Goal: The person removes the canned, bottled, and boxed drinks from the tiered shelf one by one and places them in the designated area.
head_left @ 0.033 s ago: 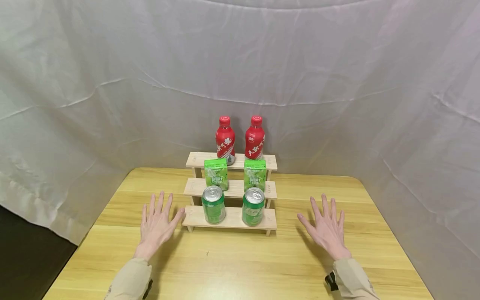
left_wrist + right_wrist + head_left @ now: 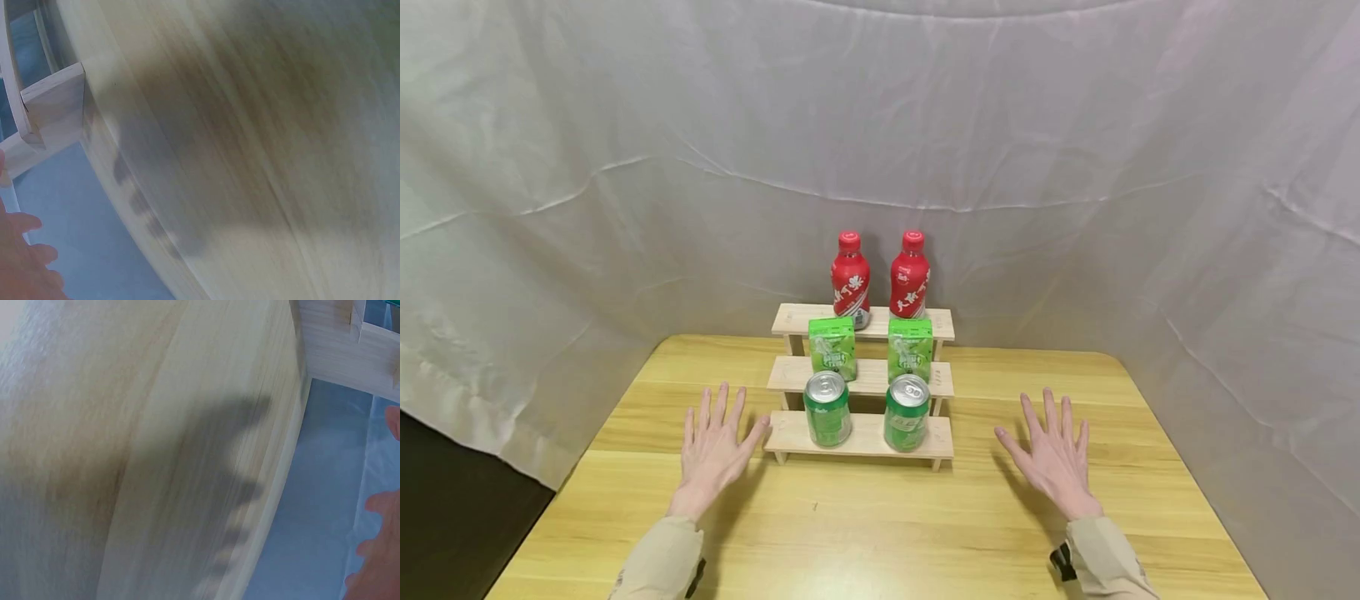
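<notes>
The left grip (image 2: pixel 713 454) hangs with fingers spread wide, holding nothing, its thumb just beside the tiered wooden stand (image 2: pixel 867 435). The right grip (image 2: pixel 1054 454), likewise spread and unladen, is farther from the stand, above the counter (image 2: pixel 880 533). Between the grips, green cans (image 2: pixel 828 423) stand lowest, green cartons (image 2: pixel 832 348) and red bottles (image 2: pixel 850 279) behind.

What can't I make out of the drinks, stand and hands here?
Head view: base of the right red bottle, hidden by the right green carton.
Head view: fine print on the right green can, too small.
Left wrist view: most of the wooden stand, beyond the left edge.
Right wrist view: much of the right hand, beyond the right edge.
</notes>
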Demonstrator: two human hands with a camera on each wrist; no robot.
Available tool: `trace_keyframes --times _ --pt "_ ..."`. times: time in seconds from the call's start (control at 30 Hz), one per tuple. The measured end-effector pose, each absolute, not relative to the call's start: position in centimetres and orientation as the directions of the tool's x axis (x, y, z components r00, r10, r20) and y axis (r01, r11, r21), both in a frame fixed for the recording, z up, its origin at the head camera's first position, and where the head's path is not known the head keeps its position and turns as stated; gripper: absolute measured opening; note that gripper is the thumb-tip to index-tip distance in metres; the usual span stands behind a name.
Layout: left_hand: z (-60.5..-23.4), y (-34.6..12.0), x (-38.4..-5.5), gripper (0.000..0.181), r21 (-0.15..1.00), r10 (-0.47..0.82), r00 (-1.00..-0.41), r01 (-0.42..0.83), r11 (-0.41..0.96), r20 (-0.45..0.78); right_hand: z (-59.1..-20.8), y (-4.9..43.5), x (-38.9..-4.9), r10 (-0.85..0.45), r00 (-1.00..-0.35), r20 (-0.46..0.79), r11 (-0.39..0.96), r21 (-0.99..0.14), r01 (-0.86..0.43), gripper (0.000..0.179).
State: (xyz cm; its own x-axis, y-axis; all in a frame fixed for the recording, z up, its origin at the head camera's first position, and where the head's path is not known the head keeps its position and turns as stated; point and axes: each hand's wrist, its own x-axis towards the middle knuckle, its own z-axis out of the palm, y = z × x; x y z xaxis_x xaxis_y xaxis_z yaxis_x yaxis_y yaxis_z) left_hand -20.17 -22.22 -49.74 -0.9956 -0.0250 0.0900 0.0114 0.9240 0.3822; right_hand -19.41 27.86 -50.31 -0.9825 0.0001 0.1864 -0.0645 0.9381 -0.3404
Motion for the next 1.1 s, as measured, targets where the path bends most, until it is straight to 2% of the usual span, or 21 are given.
trace_keyframes --times 0.7,0.93,1.1 --pt "-49.0 -21.8 -19.9 0.080 0.391 -0.013 -0.995 0.025 0.920 0.096 -48.8 27.7 -20.3 -0.001 -0.984 0.177 0.930 -0.363 -0.066 0.086" --pt "-48.0 -21.2 -20.0 0.079 0.456 0.006 -0.997 0.039 0.889 0.074 -46.6 27.7 -21.5 -0.026 -0.980 0.195 0.925 -0.368 -0.098 0.085" --pt "-47.4 -20.9 -20.4 0.082 0.558 0.021 -1.000 0.021 0.830 0.007 -44.9 27.7 -22.5 -0.053 -0.976 0.210 0.916 -0.380 -0.131 0.084"
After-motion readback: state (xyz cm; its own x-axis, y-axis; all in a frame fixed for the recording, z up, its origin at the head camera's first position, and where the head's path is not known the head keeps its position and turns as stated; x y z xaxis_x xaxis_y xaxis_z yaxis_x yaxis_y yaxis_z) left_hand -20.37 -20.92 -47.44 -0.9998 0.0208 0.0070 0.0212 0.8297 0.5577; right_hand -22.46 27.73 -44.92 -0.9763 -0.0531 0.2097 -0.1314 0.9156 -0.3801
